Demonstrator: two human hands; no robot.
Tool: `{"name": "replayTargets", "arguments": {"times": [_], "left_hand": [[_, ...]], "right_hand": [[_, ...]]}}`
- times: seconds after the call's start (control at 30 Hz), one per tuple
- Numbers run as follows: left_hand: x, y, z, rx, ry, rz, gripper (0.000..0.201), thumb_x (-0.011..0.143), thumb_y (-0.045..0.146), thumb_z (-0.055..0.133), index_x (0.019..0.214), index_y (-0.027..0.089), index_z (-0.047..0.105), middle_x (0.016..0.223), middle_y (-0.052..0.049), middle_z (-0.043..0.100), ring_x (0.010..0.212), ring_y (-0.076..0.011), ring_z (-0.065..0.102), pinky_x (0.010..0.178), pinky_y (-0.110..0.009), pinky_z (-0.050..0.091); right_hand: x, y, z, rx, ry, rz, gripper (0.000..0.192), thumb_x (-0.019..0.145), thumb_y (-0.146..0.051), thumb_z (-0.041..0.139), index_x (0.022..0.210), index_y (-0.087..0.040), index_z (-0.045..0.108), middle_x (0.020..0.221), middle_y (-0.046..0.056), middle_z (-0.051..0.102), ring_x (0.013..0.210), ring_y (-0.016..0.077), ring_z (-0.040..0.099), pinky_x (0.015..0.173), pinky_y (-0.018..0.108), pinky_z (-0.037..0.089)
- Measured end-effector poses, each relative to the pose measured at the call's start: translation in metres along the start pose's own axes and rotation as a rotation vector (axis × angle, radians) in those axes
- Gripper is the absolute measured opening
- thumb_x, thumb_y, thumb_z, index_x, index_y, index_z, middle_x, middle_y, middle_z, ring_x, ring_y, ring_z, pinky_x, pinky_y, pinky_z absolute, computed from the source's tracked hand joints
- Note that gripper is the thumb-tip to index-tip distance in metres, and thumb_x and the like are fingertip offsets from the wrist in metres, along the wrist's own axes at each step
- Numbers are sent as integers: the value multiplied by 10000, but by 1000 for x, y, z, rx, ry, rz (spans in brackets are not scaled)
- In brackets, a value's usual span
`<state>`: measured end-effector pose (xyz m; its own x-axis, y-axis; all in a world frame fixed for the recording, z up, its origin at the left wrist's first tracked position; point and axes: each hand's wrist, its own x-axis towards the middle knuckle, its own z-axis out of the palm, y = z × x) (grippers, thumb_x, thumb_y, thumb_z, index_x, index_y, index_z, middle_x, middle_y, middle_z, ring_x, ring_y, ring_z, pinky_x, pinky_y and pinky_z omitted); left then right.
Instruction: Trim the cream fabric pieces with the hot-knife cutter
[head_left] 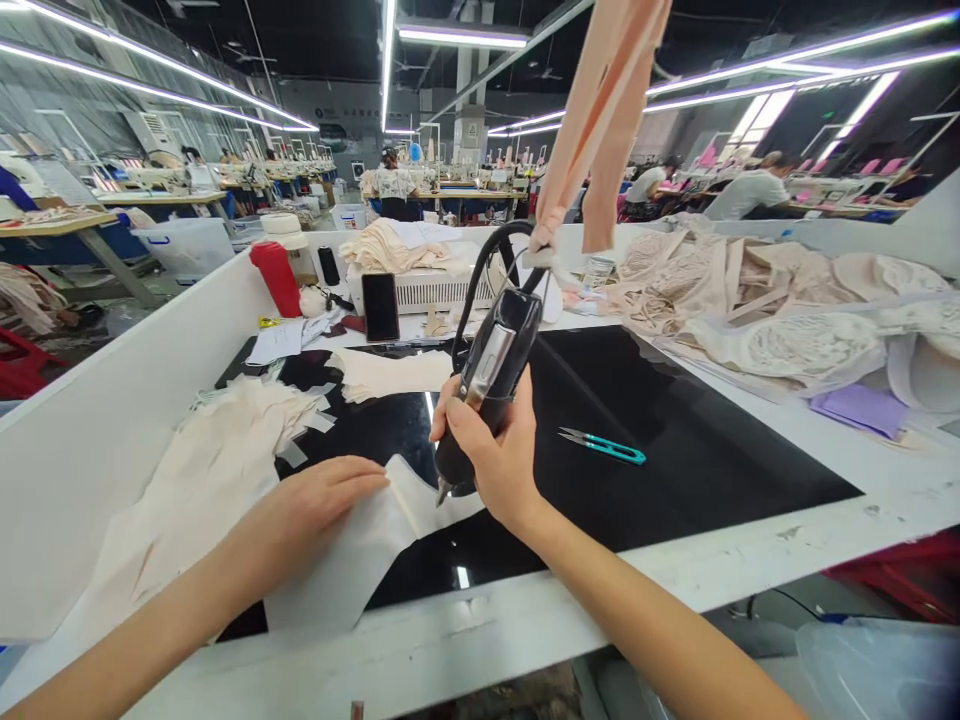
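Note:
My right hand (495,445) is wrapped around a black corded hand tool (491,350) with a metal lever on its side. The tool's narrow metal tip points down at a pale fabric piece (409,500) and seems to meet it or hover just above. My left hand (326,500) lies flat on the white part of that fabric, fingers stretched toward its top edge; its thumb is hidden. Peach cloth strips (592,130) hang from above and are knotted at the tool's upper end. Teal thread snips (604,446) lie to the right of the tool.
A heap of cream fabric pieces (217,460) is at the left, with another stack (397,373) behind the tool. A phone (380,307) stands at the back. Lace bras (780,290) pile up at right, near purple cloth (859,410). A low white wall (127,420) borders the left.

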<state>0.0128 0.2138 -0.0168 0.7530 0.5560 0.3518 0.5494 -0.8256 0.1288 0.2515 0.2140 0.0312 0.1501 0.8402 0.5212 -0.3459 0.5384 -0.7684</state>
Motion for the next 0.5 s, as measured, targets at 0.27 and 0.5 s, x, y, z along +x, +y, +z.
{"name": "replayTargets", "arguments": {"times": [0.27,0.5], "left_hand": [[33,12,32,8,63,-156,353,1035,103,378,1219,150,676,1227,-97,705,1108,-219,688,1007,-384,594],[26,15,49,28,32,-102,344,1013,47,401,1188,143,681,1157,-107,709,1085,-232,681,978,-409,613]], "right_hand": [[-3,10,-9,-16,-7,-3,300,869,-229,720,1054,-279,490,790,-76,631,564,88,591,566,251,518],[-14,9,-27,-28,-14,-3,294,918,-277,719,1093,-304,485,836,-75,647,615,94,610,601,261,513]]}}
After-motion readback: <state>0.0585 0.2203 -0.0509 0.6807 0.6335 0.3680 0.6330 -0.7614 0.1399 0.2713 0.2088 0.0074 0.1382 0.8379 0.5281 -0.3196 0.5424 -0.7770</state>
